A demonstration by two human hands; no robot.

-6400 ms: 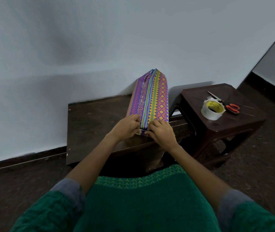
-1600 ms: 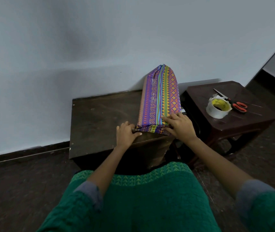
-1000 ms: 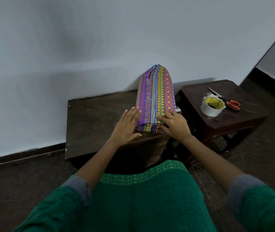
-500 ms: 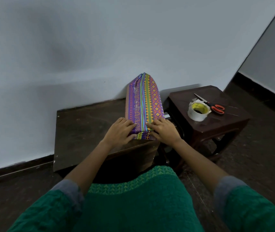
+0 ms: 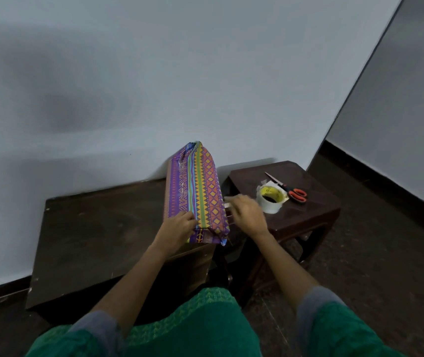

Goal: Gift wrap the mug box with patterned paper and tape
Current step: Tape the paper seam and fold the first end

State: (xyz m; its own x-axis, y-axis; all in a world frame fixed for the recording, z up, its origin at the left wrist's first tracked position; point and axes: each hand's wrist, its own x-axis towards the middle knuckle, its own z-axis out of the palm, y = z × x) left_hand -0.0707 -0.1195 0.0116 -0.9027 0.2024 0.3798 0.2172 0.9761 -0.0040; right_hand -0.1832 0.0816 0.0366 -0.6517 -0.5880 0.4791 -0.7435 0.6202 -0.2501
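We keep our left hand (image 5: pixel 180 226) pressing the folded end flap of the wrapped mug box (image 5: pixel 197 194) on the dark surface (image 5: pixel 97 233); our right hand (image 5: pixel 247 212), blurred, grip unclear, is near the tape roll (image 5: pixel 272 199); we should hold the fold flat until taped

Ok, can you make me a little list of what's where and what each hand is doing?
present: long box wrapped in purple, orange and yellow patterned paper, on dark wooden table
left hand: pressing near end of box
right hand: off the box, blurred, between box and tape
tape: clear roll, yellow core, on dark brown stool
scissors: orange-handled, beside tape
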